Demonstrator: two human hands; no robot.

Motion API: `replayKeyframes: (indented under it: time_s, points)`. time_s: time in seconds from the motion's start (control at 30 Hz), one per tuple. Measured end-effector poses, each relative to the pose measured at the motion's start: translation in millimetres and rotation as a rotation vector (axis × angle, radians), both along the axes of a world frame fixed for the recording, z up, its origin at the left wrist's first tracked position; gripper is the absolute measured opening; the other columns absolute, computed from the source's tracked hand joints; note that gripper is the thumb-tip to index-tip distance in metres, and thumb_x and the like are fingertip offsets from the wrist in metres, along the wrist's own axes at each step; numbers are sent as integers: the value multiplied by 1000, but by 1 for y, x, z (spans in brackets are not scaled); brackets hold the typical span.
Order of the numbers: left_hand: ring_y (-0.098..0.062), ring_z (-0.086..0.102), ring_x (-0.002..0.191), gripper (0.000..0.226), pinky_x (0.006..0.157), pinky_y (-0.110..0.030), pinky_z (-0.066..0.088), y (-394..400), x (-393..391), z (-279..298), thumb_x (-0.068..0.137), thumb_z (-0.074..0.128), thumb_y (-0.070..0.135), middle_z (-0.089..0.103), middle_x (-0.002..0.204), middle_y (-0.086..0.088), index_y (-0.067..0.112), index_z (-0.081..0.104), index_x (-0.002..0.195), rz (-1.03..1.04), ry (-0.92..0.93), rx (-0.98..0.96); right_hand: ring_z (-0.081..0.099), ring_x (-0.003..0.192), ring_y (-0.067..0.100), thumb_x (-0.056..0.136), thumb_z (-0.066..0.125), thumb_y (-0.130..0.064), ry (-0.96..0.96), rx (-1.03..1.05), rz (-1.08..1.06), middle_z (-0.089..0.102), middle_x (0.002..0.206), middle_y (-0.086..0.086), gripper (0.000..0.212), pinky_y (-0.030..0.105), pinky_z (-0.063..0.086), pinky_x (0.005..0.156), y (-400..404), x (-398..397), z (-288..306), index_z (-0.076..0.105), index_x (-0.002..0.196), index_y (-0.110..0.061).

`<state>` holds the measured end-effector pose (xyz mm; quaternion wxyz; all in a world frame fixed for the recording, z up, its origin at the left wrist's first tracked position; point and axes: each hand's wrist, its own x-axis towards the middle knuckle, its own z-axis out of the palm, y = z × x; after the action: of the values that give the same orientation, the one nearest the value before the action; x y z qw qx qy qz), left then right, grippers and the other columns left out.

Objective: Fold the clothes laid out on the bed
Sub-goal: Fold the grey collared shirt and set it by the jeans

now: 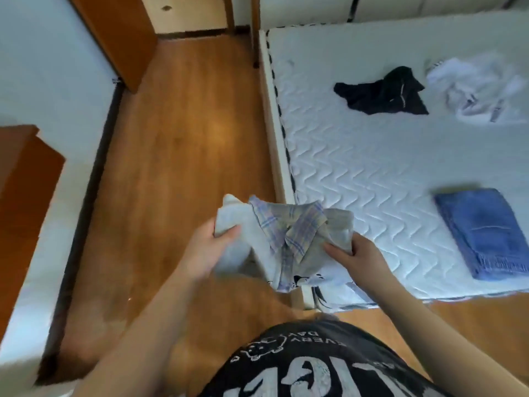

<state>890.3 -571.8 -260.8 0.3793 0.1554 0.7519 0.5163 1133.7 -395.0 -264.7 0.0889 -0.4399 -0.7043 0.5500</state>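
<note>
I hold a pale grey shirt (289, 239) with a blue-and-yellow plaid collar in the air, over the floor beside the bed's near left corner. My left hand (206, 247) grips its left shoulder and my right hand (355, 255) pinches its right shoulder. The shirt's lower part hangs down between my arms, showing a dark cartoon print. On the white quilted mattress (372, 167) lie a crumpled black garment (383, 93), a crumpled white garment (478, 90) at the far right, and a folded blue garment (483, 233) near the front right.
Wooden floor (183, 133) runs along the bed's left side. A white wall and brown wooden furniture (23, 196) stand at the left, and an open brown door (120, 38) at the back.
</note>
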Motion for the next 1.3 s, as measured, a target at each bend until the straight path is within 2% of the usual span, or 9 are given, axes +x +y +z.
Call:
replayKeyframes:
  time_s: [0.17, 0.3, 0.4, 0.5, 0.57, 0.7, 0.87, 1.17, 1.3]
  points:
    - [-18, 69, 103, 23, 97, -48, 52, 65, 1, -4, 89, 70, 16, 74, 108, 4, 27, 68, 109, -203, -43, 26, 58, 62, 11, 87, 70, -32, -49, 26, -216, 65, 67, -10, 14, 25, 42, 58, 7, 37, -5, 64, 86, -20]
    - [-15, 68, 105, 23, 98, -47, 51, 115, 12, -11, 91, 68, 20, 74, 108, 8, 32, 67, 110, -400, 8, -6, 64, 75, 29, 83, 71, -40, -30, 33, -352, 70, 79, 8, 29, 44, 49, 66, 23, 59, -18, 64, 89, -12]
    - [-12, 67, 106, 27, 97, -43, 52, 145, 21, -13, 91, 69, 21, 73, 110, 11, 33, 65, 115, -476, 37, -27, 64, 77, 34, 71, 65, -61, 2, -14, -450, 67, 90, 20, 57, 39, 44, 64, 32, 74, -29, 63, 94, -9]
    - [-13, 68, 106, 28, 97, -42, 52, 174, 25, -12, 91, 70, 22, 73, 110, 9, 30, 65, 117, -533, 21, -35, 62, 76, 39, 69, 63, -65, 34, -54, -541, 65, 95, 25, 66, 37, 42, 65, 40, 86, -35, 61, 99, -5]
    - [-15, 69, 105, 22, 97, -42, 52, 192, 27, -12, 91, 70, 21, 74, 108, 7, 28, 68, 112, -578, 16, -61, 60, 70, 29, 69, 63, -64, 32, -70, -574, 66, 92, 22, 62, 38, 44, 65, 43, 91, -34, 62, 96, -8]
    - [-18, 70, 103, 19, 97, -45, 52, 230, 33, -16, 92, 69, 18, 75, 106, 2, 22, 70, 110, -689, -4, -102, 69, 84, 25, 83, 70, -45, 64, -78, -677, 73, 89, 4, 31, 44, 55, 76, 47, 98, -30, 66, 98, -18]
    - [-19, 69, 103, 20, 96, -48, 53, 292, 38, -34, 91, 69, 18, 75, 107, 2, 23, 70, 111, -829, -24, -147, 68, 83, -2, 88, 72, -29, 91, -131, -844, 73, 91, -20, 17, 22, 53, 74, 52, 96, -39, 65, 103, -31]
    - [-22, 71, 96, 26, 93, -52, 53, 413, 44, -88, 74, 74, 39, 76, 96, 3, 28, 71, 98, -1288, 29, -230, 68, 81, 3, 87, 70, -31, -23, -167, -1307, 74, 90, -6, 11, 23, 56, 69, 57, 49, -76, 68, 96, -25]
    - [-23, 71, 95, 12, 91, -45, 55, 436, 54, -92, 86, 74, 19, 76, 92, 3, 26, 71, 94, -1459, 23, -275, 68, 82, 3, 87, 70, -32, -16, -219, -1481, 74, 87, -10, 14, 22, 54, 66, 56, 26, -89, 68, 99, -26]
